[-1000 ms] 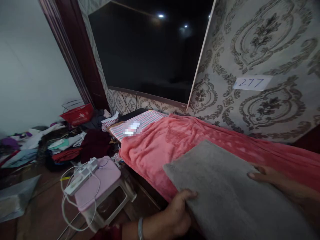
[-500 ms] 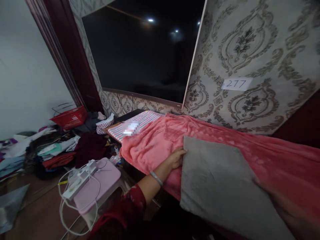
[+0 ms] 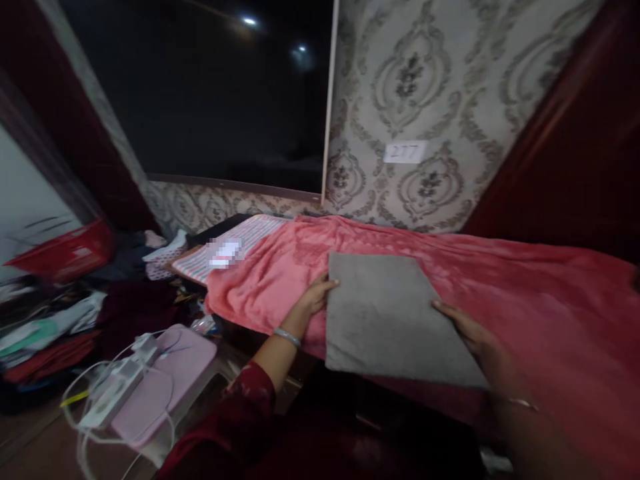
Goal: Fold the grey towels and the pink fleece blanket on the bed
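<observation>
A flat grey fabric piece with straight edges and a slanted right side is held in front of me, over the front of a pink plush blanket. Its left edge is gripped by my left hand, closed with the fingertips lapping the border. My right hand holds the slanted right edge, thumb on top and the other fingers hidden beneath. Whether the piece is one layer or folded, I cannot tell.
Left of the blanket lies a striped cloth. A pink stool bearing a white power strip and loose cables stands at lower left. Beyond are clothes piles and a red basket. A television hangs behind.
My view has swung right, so the surroundings shift left. The grey piece is more level and farther from me, and my right hand shows clearly on its edge.
</observation>
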The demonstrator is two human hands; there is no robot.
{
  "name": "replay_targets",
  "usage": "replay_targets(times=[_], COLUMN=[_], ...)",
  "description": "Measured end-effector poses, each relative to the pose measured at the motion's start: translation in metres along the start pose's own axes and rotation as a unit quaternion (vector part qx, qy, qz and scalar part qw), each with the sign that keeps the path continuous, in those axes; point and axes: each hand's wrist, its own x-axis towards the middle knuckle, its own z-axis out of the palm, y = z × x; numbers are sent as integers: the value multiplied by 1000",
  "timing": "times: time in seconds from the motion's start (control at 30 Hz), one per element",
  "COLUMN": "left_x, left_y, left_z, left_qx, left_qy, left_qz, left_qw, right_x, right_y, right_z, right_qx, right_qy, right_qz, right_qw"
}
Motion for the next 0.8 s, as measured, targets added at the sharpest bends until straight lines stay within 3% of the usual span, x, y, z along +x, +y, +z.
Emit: replay_targets(times=[0.13,0.23,0.53,0.67,0.8], left_x=[5,10,19,15,2], left_y=[8,13,26,36,55], left_z=[6,8,22,42,64], left_qx=[32,49,46,25,-13], left_qy=[46,47,62,102,127], left_qz=[-40,-75,-157,-121,-34], left_qw=[998,995,985,987,991], right_x=[4,10,15,14,15], right_y=[-1,0,-5,-36,-93], right_z=[4,5,-1,-12,-33], right_qx=[134,178,158,146,109], right_qy=[17,-10,-54,-40,-79], right_qz=[-20,-46,-96,-127,-150], right_qw=[991,983,981,980,979])
